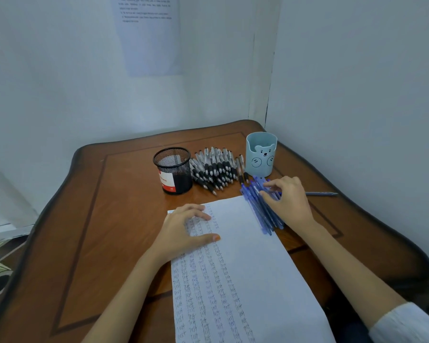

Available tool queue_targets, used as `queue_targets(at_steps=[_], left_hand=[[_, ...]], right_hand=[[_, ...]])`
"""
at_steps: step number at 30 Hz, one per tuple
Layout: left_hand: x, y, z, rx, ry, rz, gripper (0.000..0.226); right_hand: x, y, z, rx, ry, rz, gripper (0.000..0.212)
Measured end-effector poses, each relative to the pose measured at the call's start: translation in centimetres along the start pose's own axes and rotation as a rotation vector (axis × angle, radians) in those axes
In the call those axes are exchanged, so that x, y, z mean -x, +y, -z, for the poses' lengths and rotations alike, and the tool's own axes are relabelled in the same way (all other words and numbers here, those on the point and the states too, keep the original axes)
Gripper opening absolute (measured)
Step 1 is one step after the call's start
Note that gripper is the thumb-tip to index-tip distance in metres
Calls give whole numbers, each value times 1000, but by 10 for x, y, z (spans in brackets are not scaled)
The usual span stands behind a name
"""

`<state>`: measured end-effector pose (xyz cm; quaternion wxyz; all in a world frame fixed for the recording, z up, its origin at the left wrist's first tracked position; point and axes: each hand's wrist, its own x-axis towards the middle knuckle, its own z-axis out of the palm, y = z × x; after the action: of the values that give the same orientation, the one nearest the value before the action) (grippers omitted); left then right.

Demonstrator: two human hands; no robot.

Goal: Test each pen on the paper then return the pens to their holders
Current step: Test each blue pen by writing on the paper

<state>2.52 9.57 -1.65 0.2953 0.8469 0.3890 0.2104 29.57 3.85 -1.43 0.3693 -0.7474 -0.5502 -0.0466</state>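
The blue pens (259, 209) lay in a loose bundle just off the right edge of the paper (245, 268). Their long axis ran roughly from eleven o'clock to five o'clock. The right hand (289, 200) was the nearer one by far. Its fingers were bent down onto the far end of the bundle with the thumb close alongside, but it could not be told whether they already pinched one pen or only touched the heap. The left hand (186, 229) lay flat on the paper with its fingers spread, holding nothing and pinning the sheet; from it the blue pens sat at about two o'clock.

The blue bear holder (261, 154) stood at eleven o'clock from the right hand, near the bundle's far end. The black pens (214, 169) lay heaped between it and the mesh holder (174, 169), which stood at twelve o'clock from the left hand. One stray pen (322, 193) lay on the tabletop (104, 231) at three o'clock from the right hand.

The right hand hid part of the bundle, the pen tips were too blurred to read, and the paper's near end ran out of frame.
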Motion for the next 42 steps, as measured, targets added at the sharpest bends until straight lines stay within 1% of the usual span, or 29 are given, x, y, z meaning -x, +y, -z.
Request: queue_targets(at_steps=[2,5,8,11,14,16,21,25,28,30,32,35,37,39,40,42], left_hand=[[0,0,0,11,6,-5,50],[-1,0,-1,19,17,-14,48],[-1,-2,-1,20,13,-13,55],[-1,-2,-1,20,17,-21,64],[-1,-3,-1,25,25,-29,64],[-1,-4,-2,25,27,-32,64],[-2,-4,-2,28,24,-20,64],[-2,-6,-2,27,22,-21,65],[-2,-6,-2,30,20,-21,64],[-2,-5,-2,37,19,-20,63],[-2,-4,-2,33,17,-18,55],[-1,-4,-1,25,14,-16,46],[-1,-5,-1,29,7,-11,51],[-1,-6,-1,29,1,-13,61],[-1,-6,-1,28,0,-16,62],[-1,-5,-1,30,0,-20,55]], right_hand=[[1,1,4,-16,-13,-1,27],[2,7,15,-109,-24,-11,22],[2,18,27,-140,-18,-43,14],[0,32,34,-31,-29,-63,17],[-1,41,38,123,-147,-48,27],[0,43,38,202,-224,-38,29],[2,40,40,227,-249,-21,28],[6,33,42,48,-213,44,32],[6,22,47,-46,-197,36,37],[6,13,49,-208,-216,7,40],[6,3,50,-341,-247,-9,42],[6,-12,48,-379,-256,-45,35],[7,-21,45,-378,-250,-52,30],[9,-28,41,-369,-258,-39,25],[10,-31,38,-372,-258,-29,23],[13,-37,33,-427,-243,-27,23]])
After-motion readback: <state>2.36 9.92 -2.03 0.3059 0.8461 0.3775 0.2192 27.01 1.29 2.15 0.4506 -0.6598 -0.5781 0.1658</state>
